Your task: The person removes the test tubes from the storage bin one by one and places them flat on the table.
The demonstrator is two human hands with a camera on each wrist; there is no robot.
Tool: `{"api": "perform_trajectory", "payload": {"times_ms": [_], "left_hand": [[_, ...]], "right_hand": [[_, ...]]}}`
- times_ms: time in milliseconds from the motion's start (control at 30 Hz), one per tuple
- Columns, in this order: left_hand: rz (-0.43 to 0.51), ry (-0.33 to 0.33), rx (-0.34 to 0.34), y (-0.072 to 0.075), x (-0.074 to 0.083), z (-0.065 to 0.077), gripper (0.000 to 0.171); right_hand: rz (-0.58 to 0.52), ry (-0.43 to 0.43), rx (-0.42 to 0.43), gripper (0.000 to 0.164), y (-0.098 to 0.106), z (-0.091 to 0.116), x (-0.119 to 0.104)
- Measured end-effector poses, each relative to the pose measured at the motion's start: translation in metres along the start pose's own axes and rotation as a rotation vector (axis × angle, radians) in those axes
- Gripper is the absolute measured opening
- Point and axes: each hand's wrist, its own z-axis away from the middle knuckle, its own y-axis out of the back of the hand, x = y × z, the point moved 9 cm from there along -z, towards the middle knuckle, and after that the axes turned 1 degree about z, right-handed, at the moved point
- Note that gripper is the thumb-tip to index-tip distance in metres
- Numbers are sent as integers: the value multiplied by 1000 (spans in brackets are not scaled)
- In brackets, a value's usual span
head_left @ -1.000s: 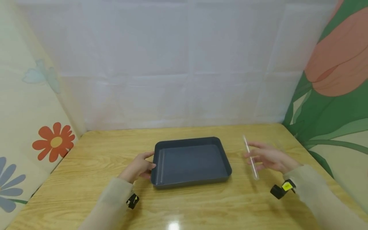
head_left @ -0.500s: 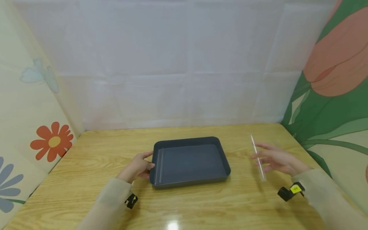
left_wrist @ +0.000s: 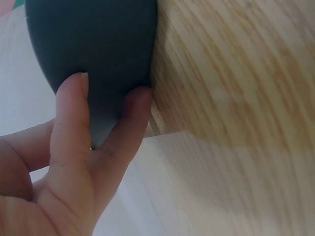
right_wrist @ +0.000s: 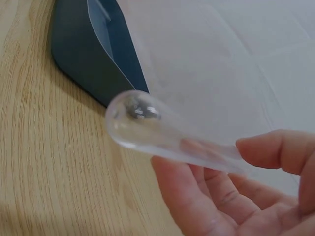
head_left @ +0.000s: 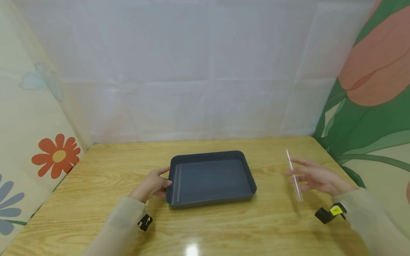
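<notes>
A dark blue-grey rectangular tray (head_left: 213, 183) lies on the wooden table. My left hand (head_left: 153, 185) grips its left end, and in the left wrist view two fingertips (left_wrist: 74, 93) touch the outer wall. Inside the tray, along its left side, lie what look like two thin clear tubes (head_left: 177, 183). To the right of the tray, my right hand (head_left: 315, 176) holds a clear test tube (head_left: 294, 174) above the table, between thumb and fingers. Its rounded end (right_wrist: 130, 118) faces the camera in the right wrist view; its other end is hidden there.
The wooden table (head_left: 224, 227) runs back to a white cloth backdrop (head_left: 205, 71). Flower-patterned panels stand at the left (head_left: 35, 117) and right (head_left: 378, 117). Each wrist bears a small black camera.
My right hand has moved to the right with the test tube, farther from the tray. My left hand and the tray have stayed nearly in place.
</notes>
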Motion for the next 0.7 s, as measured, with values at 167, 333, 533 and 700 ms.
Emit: {"api": "perform_trajectory", "payload": {"times_ms": [167,333,533,700], "left_hand": [[4,-10,-11,1,1,0,66],[-2,-7,-11,1,0,-1,66],[-4,0,-19,1,1,-1,66],[-11,1,-28,1,1,-1,67]], "right_hand": [[20,-6,12,75,2,2,-3],[44,-27,31,78,7,3,-2],[70,-62,59,78,17,4,2],[110,-92,74,77,25,4,5]]}}
